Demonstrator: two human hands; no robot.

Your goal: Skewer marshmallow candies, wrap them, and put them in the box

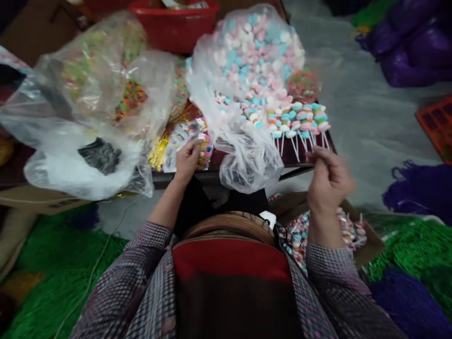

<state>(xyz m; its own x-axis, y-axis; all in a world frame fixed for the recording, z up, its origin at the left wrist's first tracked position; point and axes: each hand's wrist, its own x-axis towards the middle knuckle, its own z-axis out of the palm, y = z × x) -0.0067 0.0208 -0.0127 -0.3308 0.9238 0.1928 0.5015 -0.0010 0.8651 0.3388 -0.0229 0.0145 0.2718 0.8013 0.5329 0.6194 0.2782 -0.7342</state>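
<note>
My left hand (189, 157) is closed in a pinch at the near edge of a pile of small printed plastic bags (173, 146), its fingertips on a bag. Gold twist ties (158, 151) lie just left of the pile. My right hand (328, 176), partly blurred, hovers past the table's front edge with fingers loosely bent and apart, nothing visible in them. Its fingertips are close to the white sticks of a row of marshmallow skewers (298, 117). A large clear bag of pink, white and blue marshmallows (259, 52) stands behind that row.
Clear bags of colourful gummies (130, 99) fill the table's left side, behind a crumpled bag (100, 155). A red basin (173, 28) is at the back. By my right forearm, a cardboard box (370, 242) holds wrapped skewers. Green shredded material (413, 249) lies on the floor.
</note>
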